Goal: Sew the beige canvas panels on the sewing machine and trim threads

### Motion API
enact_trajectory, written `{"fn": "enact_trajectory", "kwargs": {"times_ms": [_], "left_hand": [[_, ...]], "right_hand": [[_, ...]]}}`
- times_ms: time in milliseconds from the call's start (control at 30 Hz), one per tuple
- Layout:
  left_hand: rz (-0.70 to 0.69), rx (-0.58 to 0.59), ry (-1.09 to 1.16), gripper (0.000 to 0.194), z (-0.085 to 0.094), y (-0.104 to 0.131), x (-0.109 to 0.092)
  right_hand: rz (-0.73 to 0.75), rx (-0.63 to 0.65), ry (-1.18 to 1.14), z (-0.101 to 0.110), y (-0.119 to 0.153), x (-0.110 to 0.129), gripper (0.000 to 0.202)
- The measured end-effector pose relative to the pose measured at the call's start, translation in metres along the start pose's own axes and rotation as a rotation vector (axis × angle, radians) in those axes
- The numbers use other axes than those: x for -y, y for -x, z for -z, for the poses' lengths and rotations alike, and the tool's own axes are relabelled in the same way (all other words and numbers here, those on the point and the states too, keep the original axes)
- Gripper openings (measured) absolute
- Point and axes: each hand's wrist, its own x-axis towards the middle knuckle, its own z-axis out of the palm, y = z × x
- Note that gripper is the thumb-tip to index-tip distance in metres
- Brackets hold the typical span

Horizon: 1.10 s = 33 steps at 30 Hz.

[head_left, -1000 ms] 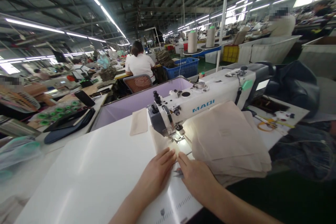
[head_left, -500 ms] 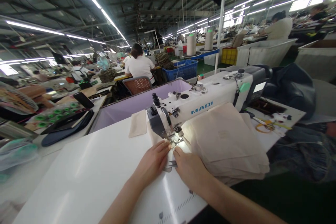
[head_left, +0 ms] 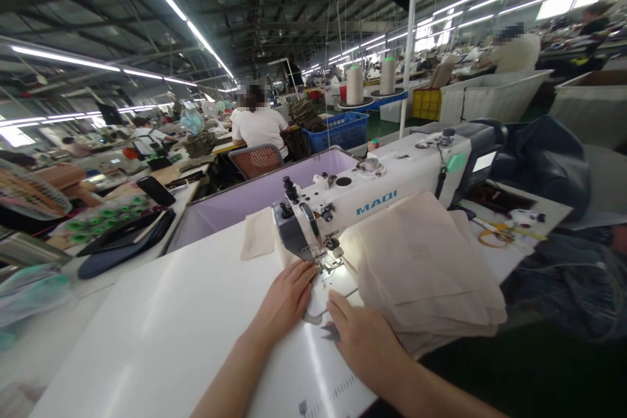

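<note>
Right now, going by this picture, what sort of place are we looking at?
Probably a garment or sewing factory: a sewing machine, a pile of beige fabric pieces, and large thread cones standing beyond.

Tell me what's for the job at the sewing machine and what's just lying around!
For the job:
sewing machine
beige cloth stack, under its arm
left hand, near the needle
right hand, holding a dark pointed tool

Just lying around, it seems:
dark blue pouch
bag of green-ended spools
blue basket, further back
</note>
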Motion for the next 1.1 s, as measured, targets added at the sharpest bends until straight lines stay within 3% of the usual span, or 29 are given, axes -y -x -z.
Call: {"fn": "enact_trajectory", "kwargs": {"times_ms": [600,833,1100], "left_hand": [[0.021,0.044,-0.055,0.038,-0.004,-0.001,0.005],[0.046,0.021,-0.107,0.038,-0.008,0.000,0.005],[0.162,0.062,-0.047,0.032,0.006,-0.001,-0.014]], "right_hand": [[0.001,0.022,0.040,0.004,-0.002,0.002,0.029],[-0.012,0.050,0.018,0.000,-0.001,0.002,0.037],[-0.039,0.057,-0.123,0.008,-0.002,-0.002,0.023]]}}
